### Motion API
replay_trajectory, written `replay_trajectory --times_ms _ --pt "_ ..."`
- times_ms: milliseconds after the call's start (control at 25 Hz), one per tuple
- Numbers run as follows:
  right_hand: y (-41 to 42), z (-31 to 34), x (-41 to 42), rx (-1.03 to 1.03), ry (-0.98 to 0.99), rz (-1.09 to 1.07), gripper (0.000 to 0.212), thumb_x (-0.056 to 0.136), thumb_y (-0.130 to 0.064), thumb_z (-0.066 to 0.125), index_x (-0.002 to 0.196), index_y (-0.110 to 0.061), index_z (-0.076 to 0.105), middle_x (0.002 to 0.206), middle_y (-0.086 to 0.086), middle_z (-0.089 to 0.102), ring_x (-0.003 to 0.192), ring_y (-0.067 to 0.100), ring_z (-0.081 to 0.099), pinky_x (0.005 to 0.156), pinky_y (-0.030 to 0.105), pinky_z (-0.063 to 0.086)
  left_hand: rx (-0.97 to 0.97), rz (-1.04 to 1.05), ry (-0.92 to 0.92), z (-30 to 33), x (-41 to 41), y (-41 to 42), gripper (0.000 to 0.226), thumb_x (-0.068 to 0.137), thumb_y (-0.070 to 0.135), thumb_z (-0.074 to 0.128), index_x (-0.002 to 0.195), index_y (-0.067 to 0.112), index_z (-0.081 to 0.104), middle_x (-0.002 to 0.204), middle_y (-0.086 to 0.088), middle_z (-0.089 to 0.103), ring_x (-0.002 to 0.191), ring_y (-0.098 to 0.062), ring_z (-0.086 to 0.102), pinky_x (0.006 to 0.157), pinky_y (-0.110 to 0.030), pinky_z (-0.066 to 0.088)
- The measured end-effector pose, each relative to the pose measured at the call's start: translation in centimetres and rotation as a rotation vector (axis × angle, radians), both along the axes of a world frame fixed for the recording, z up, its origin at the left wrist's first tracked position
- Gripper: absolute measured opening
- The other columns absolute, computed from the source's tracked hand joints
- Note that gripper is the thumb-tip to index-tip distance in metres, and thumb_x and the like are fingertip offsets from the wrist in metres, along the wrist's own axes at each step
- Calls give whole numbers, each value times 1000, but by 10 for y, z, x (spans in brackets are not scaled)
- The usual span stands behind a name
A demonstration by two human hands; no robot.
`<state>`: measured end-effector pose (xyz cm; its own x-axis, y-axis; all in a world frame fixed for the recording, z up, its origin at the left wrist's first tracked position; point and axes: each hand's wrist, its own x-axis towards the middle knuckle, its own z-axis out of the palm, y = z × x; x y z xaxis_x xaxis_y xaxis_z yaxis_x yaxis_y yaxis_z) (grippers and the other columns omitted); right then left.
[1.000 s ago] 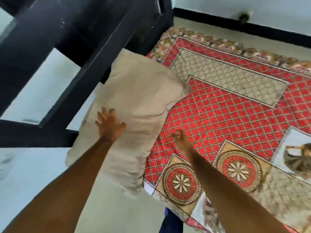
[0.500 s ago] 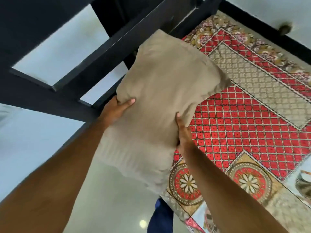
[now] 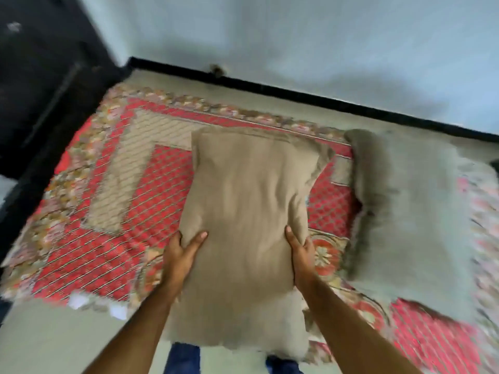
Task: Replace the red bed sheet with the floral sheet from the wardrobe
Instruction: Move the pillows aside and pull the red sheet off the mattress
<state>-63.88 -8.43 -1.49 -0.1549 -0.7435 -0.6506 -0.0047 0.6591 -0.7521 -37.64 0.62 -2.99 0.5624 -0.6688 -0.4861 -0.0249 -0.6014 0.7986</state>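
Left hand (image 3: 181, 252) and right hand (image 3: 302, 248) grip opposite sides of the tan pillow (image 3: 248, 211), held over the red bed sheet (image 3: 151, 195); a grey pillow (image 3: 410, 211) lies on the sheet just right of the tan one.

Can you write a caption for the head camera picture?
Both hands, left and right, hold a tan pillow over the red sheet.

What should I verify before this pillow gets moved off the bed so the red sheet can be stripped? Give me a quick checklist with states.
1. Left hand has a grip on the tan pillow: ok.
2. Right hand has a grip on its other edge: ok.
3. Red sheet free of items: not ok, a grey pillow lies on it.
4. Sheet not caught in either grip: cannot tell.
5. Floral sheet on hand: cannot tell, none in view.
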Motion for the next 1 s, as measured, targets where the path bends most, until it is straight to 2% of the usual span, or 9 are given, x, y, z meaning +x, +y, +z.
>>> replay_trajectory --times_ms 160,240,360,480,600,680,800,920,1000 --pt "12 27 -217 -96 5 -354 28 92 -30 72 117 -20 68 102 -8 76 90 3 72 76 20 57 -34 -333 42 21 -206 -74 41 74 52 81 99 22 69 96 9 75 90 -13 73 84 -38 57" --pt "28 35 -310 -127 42 -546 24 93 -28 70 116 -22 66 109 -5 74 93 3 69 80 22 53 -69 -497 61 32 -309 -101 39 77 44 82 106 23 67 100 6 73 96 -18 71 82 -31 52" --pt "56 22 -387 -139 110 -786 24 95 -30 67 116 -20 64 107 -6 69 102 13 65 93 31 49 -118 -731 68 29 -403 -131 57 73 55 77 118 22 67 111 5 73 104 -15 69 90 -32 52" --pt "104 -28 -422 -78 154 -1035 45 96 -46 62 127 -14 63 118 -1 68 110 20 64 94 31 49 -166 -1047 -96 17 -478 -161 48 84 49 72 120 17 68 113 -3 73 103 -19 68 85 -34 51" --pt "144 -102 -443 77 185 -1235 83 79 -79 58 136 -19 56 130 7 65 119 28 62 106 47 48 -236 -1395 -376 -8 -558 -179 62 88 53 58 137 15 57 126 -14 63 118 -33 58 98 -43 45" --pt "153 -145 -449 231 227 -1171 89 81 -72 60 143 -10 45 140 18 55 127 38 55 107 52 45 -164 -1643 -576 -33 -583 -172 74 92 49 60 155 24 30 146 -12 44 133 -35 44 110 -45 36" --pt "134 -115 -445 333 550 -843 92 81 -61 39 146 4 41 146 29 45 134 44 47 111 53 40 -31 -1830 -910 -58 -578 -138 90 92 65 50 158 38 -3 165 -1 13 150 -30 18 117 -55 24" --pt "121 -99 -450 287 727 -346 73 95 -21 52 154 9 21 158 30 25 144 44 30 118 46 24 -156 -1782 -939 -65 -559 -124 86 93 68 41 158 38 -8 168 1 5 154 -31 8 119 -58 16" --pt "119 -93 -448 192 819 -224 75 95 -20 56 156 2 19 161 24 21 144 41 28 118 46 23 -278 -1752 -924 -67 -546 -124 82 92 70 34 159 35 2 167 -1 13 152 -32 16 118 -57 20"
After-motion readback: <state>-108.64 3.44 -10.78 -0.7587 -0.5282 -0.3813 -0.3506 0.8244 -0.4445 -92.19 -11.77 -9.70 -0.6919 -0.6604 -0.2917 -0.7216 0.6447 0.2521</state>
